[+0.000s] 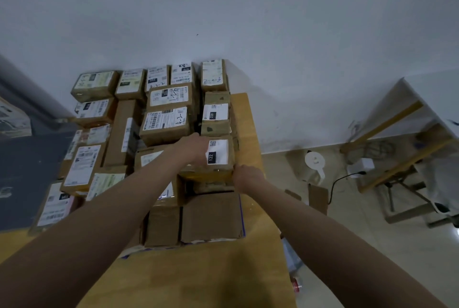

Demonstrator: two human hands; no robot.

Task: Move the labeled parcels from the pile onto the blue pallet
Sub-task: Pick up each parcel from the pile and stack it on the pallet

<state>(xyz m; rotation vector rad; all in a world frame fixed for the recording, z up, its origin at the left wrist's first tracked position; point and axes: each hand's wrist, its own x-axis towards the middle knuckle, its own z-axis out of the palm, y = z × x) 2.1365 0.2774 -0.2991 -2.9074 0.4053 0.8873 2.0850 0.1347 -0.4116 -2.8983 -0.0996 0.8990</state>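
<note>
A small brown parcel (221, 158) with a white label marked 122 sits on top of the stacked parcels near the middle. My left hand (192, 150) grips its left side, fingers over the top edge. My right hand (246, 176) holds its near right corner, fingers curled under the edge. Behind it stands a parcel marked 220 (215, 119). Several more labeled parcels (165, 122) lie in rows toward the wall. No blue pallet is clearly visible; only a thin blue edge (243, 228) shows beside a lower box.
The stack rests on a wooden surface (198, 278) that runs to the white wall. A dark grey surface (27, 171) lies to the left. On the tiled floor at right are a white kettle (315, 161), a cable with adapter (360, 167), and a wooden-framed table (402, 148).
</note>
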